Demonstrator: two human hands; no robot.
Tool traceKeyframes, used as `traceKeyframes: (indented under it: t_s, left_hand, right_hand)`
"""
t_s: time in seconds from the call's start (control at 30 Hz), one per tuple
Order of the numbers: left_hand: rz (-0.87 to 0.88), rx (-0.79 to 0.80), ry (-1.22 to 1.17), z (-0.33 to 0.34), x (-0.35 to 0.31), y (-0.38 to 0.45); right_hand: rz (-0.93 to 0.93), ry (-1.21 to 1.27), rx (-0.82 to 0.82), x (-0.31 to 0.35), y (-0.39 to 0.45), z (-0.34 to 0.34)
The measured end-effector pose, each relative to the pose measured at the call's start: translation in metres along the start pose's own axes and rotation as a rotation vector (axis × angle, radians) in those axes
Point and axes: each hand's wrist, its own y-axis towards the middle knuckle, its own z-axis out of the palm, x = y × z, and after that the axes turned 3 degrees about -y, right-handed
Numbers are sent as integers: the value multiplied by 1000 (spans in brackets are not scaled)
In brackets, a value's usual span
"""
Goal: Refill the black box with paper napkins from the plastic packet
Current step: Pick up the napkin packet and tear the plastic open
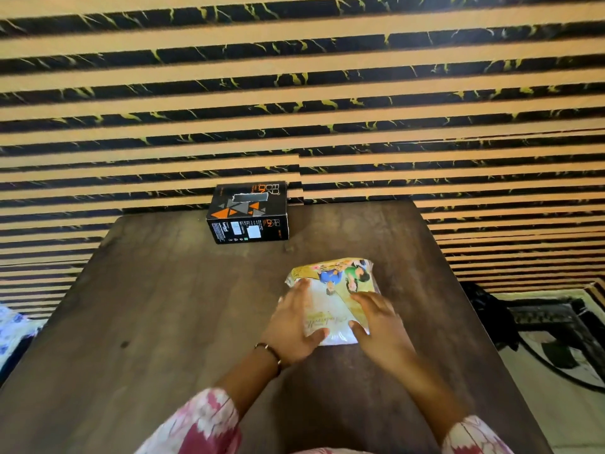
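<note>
Head view, looking down a dark wooden worktop point(163, 306) toward a striped wall. Both hands rest on the plastic packet point(330, 299) of napkins, which lies flat on the worktop. The left hand point(294, 326) lies spread over the packet's left side, its fingers point(302, 291) pointing away from the person and its thumb curled round the near edge. The right hand point(379, 322) covers the right side in the same way, fingers point(363, 299) splayed flat on the printed film. Neither hand has closed round anything; both sets of fingers are open and lie on top of the packet, not gripping it.

The black box point(248, 213) stands well beyond the fingertips, at the far edge of the worktop close to the wall and slightly to the left of the left hand. A slot shows in its top face; whether any napkins remain inside cannot be told from here.

The refill looks barely begun: the packet appears still sealed, though its near end is hidden under the hands. The main risks lie in opening it. The film is glossy, so flat fingers could slide instead of catching a seam, and a hard tear could spill or crumple the stack. The box is light card sitting near the edge, so a careless push while loading could shove it against the wall or tip it.
</note>
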Motion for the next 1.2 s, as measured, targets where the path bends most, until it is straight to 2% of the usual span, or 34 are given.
traceKeyframes:
  t_s: [0.1, 0.23, 0.37, 0.53, 0.7, 0.93, 1.2]
  left_hand:
    - [65, 199, 266, -1, -13, 35]
    - [60, 322, 448, 5, -14, 57]
    - [48, 373, 479, 12, -6, 57]
    - [21, 388, 456, 17, -2, 57]
    - [1, 343, 424, 24, 1, 54]
    - [-61, 292, 378, 33, 0, 41]
    - [-89, 280, 356, 34, -3, 34]
  right_hand:
    - [81, -188, 161, 5, 16, 5]
    - [165, -280, 101, 7, 27, 4]
    - [261, -233, 109, 6, 39, 4]
    - [360, -170, 126, 3, 50, 5]
    - [380, -189, 120, -1, 50, 6]
    - [346, -188, 152, -5, 50, 7]
    - [190, -113, 116, -5, 40, 10]
